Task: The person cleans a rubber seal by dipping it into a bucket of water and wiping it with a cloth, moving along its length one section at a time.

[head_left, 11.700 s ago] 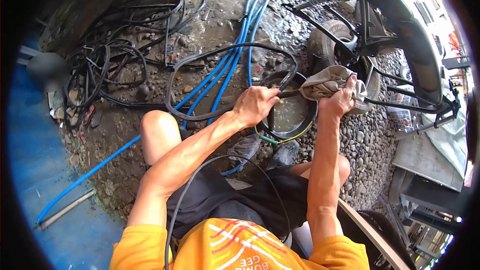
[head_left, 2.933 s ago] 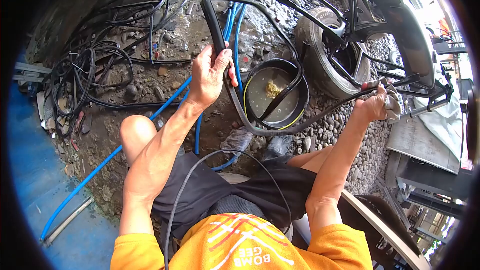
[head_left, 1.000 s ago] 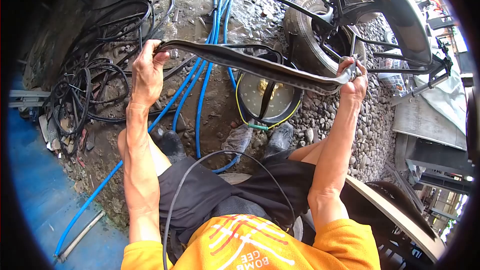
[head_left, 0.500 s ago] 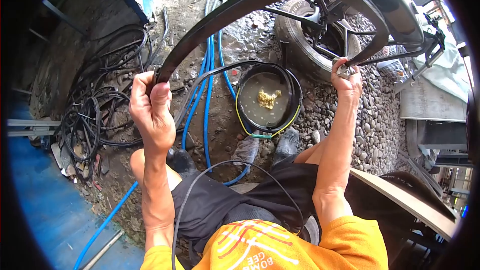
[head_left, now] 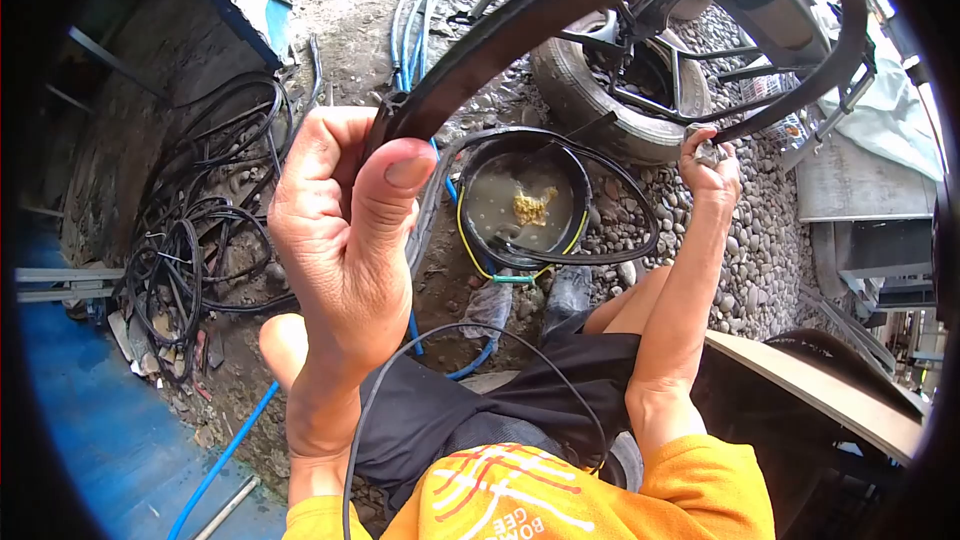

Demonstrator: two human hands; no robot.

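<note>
My left hand [head_left: 350,230] is raised close to the camera, thumb and fingers pinched on a long black rubber strip [head_left: 560,2]. The strip arches up and across to my right hand [head_left: 710,165], which is closed around it together with a crumpled greyish rag [head_left: 708,148]. At the left hand, the strip looks folded at its edge. Below, a dark loop of similar material [head_left: 640,235] hangs over the rim of a black bucket [head_left: 583,185]. Murky water fills the bucket, with a yellow sponge-like lump [head_left: 533,206] in it.
A tire [head_left: 590,105] lies on gravel beyond the bucket, beside a black metal frame [head_left: 690,65]. Tangled black cables [head_left: 185,260] cover the ground at left. Blue hoses [head_left: 415,40] run along the middle. A wooden board [head_left: 820,385] leans at right.
My left hand has risen toward the camera and slightly right, bringing its part of the strip along. The arch has shifted right, and a dark loop now spreads past the bucket's right side.
</note>
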